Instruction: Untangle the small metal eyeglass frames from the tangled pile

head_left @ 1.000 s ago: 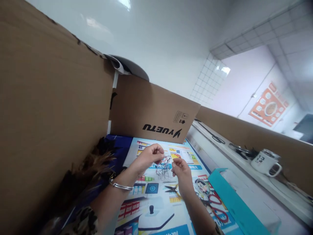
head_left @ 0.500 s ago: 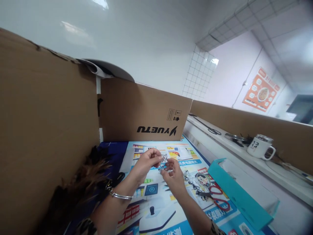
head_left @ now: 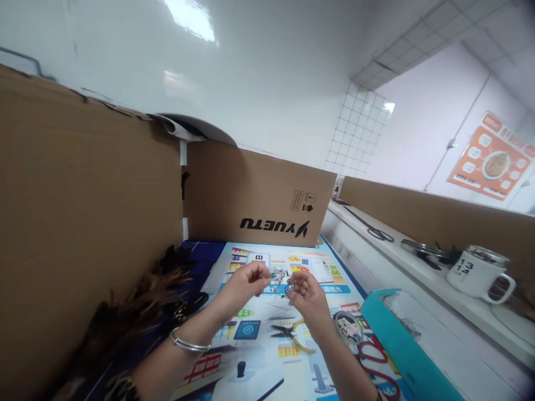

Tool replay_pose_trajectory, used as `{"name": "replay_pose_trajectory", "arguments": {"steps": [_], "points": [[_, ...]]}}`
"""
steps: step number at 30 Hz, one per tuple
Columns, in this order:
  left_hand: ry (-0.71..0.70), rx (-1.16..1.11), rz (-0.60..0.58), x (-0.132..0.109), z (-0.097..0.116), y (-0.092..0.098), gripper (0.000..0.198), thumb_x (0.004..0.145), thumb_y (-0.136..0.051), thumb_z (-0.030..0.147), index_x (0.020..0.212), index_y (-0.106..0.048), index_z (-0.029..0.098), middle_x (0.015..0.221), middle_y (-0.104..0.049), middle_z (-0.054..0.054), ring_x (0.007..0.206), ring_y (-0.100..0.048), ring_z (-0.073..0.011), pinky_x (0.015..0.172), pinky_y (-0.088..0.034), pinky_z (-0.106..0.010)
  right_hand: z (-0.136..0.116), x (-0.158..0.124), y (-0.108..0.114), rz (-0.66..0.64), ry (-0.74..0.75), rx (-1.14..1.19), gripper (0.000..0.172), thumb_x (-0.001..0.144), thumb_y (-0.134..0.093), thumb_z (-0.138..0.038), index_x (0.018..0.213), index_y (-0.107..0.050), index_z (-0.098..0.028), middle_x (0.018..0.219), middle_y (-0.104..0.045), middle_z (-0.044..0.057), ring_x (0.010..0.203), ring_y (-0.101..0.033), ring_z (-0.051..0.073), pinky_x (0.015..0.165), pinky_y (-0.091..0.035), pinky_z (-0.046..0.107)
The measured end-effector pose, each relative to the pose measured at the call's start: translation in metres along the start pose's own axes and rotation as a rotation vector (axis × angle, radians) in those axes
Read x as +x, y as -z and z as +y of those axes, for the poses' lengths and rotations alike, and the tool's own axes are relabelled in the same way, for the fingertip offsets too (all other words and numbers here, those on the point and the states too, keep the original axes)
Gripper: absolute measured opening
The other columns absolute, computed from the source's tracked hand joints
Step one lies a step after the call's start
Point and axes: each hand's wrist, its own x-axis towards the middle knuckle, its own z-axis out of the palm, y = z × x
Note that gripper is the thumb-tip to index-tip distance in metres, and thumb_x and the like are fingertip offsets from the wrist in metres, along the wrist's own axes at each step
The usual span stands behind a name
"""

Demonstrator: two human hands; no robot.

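Note:
My left hand (head_left: 246,281) and my right hand (head_left: 304,289) are raised close together above a colourful printed poster (head_left: 292,356) on the table. Both pinch a small tangle of thin wire (head_left: 279,277) with red and blue bits between the fingertips. A silver bangle (head_left: 186,344) circles my left wrist. Small scissors with yellow handles (head_left: 288,334) lie on the poster just below my hands.
Cardboard walls stand at the left (head_left: 83,223) and at the back, the back one printed YUETU (head_left: 254,206). Brown feathers (head_left: 142,301) lie at the left. A teal box lid (head_left: 401,351) sits at the right. On the ledge rest a white mug (head_left: 476,273) and black scissors (head_left: 371,228).
The camera has shifted slightly. My hands stay together on the wire tangle, and the tangle looks more compact than a second ago.

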Motion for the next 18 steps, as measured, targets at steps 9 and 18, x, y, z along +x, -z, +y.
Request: {"name": "replay_pose_trajectory", "arguments": {"steps": [9, 18], "points": [[-0.017, -0.020, 0.127, 0.019, 0.014, -0.047, 0.007, 0.075, -0.056, 0.021, 0.080, -0.052, 0.017, 0.072, -0.052, 0.003, 0.067, -0.047, -0.0098, 0.063, -0.037, -0.020, 0.000, 0.020, 0.037, 0.009, 0.089, -0.099, 0.032, 0.067, -0.063, -0.016, 0.097, -0.053, -0.019, 0.088, -0.051, 0.002, 0.071, -0.050, 0.012, 0.055, -0.046, 0.022], [-0.053, -0.021, 0.232, 0.050, 0.002, -0.081, 0.008, 0.078, -0.052, 0.027, 0.083, -0.052, 0.019, 0.079, -0.057, 0.001, 0.080, -0.058, -0.0154, 0.066, -0.043, -0.024, 0.003, 0.036, 0.069, 0.019, 0.167, -0.083, 0.034, 0.070, -0.063, -0.018, 0.103, -0.052, -0.021, 0.087, -0.056, 0.002, 0.077, -0.054, 0.014, 0.062, -0.046, 0.024]]}}
